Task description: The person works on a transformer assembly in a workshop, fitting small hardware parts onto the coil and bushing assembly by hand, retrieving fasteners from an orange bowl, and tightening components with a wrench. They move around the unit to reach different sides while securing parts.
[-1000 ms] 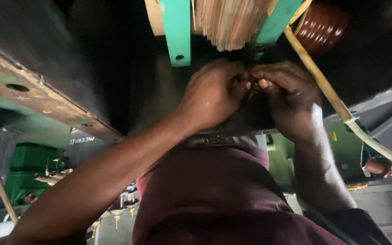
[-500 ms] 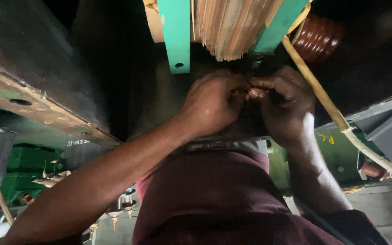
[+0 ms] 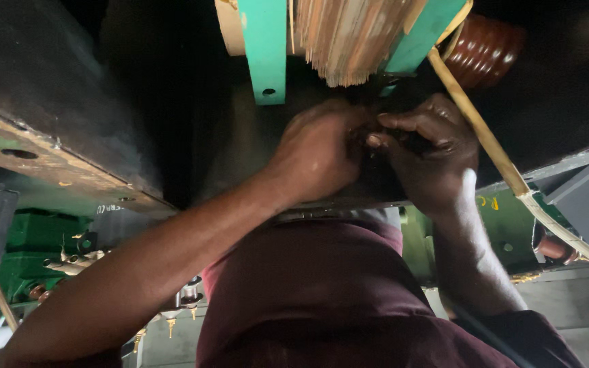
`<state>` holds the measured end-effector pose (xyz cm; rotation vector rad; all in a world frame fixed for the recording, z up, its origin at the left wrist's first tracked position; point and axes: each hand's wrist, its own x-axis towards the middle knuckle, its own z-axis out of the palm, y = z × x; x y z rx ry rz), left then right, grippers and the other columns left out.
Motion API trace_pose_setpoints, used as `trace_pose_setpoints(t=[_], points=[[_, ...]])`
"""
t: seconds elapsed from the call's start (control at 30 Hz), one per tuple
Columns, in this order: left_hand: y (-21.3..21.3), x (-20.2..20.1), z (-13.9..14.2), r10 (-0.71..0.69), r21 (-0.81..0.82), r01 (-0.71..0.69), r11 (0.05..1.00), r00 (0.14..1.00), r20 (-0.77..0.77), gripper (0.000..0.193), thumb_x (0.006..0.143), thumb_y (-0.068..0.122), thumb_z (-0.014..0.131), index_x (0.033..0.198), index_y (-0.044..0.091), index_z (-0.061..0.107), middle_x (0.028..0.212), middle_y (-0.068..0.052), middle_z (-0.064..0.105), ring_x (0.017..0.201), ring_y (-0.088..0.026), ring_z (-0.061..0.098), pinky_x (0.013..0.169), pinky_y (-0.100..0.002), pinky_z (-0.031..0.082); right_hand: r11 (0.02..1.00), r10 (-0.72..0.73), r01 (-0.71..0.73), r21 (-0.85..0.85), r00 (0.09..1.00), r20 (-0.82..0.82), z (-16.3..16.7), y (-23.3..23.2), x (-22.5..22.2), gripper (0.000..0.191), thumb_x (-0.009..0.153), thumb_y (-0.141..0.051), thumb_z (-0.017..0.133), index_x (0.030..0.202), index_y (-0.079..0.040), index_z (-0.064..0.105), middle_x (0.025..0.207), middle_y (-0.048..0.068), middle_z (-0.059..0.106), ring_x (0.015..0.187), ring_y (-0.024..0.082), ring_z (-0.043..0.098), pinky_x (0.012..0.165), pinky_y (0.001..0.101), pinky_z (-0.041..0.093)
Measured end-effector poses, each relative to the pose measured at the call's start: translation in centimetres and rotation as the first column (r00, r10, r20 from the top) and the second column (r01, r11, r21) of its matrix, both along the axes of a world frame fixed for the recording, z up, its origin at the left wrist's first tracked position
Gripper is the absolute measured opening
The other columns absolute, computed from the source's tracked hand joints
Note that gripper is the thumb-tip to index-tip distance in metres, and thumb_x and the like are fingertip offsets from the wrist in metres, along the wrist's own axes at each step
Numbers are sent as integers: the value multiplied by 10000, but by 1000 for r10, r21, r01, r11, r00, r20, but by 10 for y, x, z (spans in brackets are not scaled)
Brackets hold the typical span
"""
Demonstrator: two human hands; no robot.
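Both hands meet in the dark opening of a steel tank, just below a bundle of tan layered strips [image 3: 349,34]. My left hand [image 3: 315,153] is curled, with its fingertips pressed against a small dark part [image 3: 366,136]. From the other side, my right hand [image 3: 431,160] pinches the same spot with thumb and forefinger. The part is mostly hidden by the fingers and the shadow. A green bracket [image 3: 267,48] hangs right above my left hand. Past my right wrist a tan wrapped lead [image 3: 506,170] runs diagonally.
A brown ribbed insulator [image 3: 485,48] sits at the top right. The tank's rusty rim [image 3: 35,157] crosses the left side. Green equipment with brass terminals [image 3: 28,252] stands lower left. My maroon shirt [image 3: 322,293] fills the bottom middle.
Both hands have stayed together at the same spot, with the fingers shifting only slightly. The view has drifted a little.
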<state>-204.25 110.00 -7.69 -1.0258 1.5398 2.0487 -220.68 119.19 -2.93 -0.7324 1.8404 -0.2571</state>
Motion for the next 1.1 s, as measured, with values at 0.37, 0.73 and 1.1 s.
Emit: trace_pose_setpoints(t=[0.37, 0.73, 1.1], points=[[2, -3, 0, 34, -10, -34, 999, 999, -19, 309, 810, 13, 668, 1115, 57, 695, 1011, -155, 684, 976, -325, 677, 832, -455, 545, 999, -43, 43, -10, 999, -20, 5, -11, 1, 232, 863, -34, 889, 1051, -27, 753, 984, 113, 712, 865, 178, 716, 744, 267, 578], [-2, -8, 2, 91, -56, -93, 994, 995, -32, 254, 849, 31, 651, 1097, 56, 698, 1010, -188, 688, 973, -377, 680, 814, -482, 548, 995, 20, -21, -99, 1000, -17, 9, -13, -5, 173, 909, -3, 859, 1034, -22, 741, 1023, 94, 705, 908, 191, 694, 784, 290, 554], [-5, -10, 3, 127, -58, -127, 990, 992, -16, 224, 857, 19, 648, 1075, 43, 692, 1018, -195, 706, 1003, -373, 686, 837, -478, 550, 997, -27, 30, -71, 999, 39, 7, -13, -11, 233, 870, 3, 879, 985, -5, 677, 1007, 84, 684, 921, 188, 700, 802, 292, 558]])
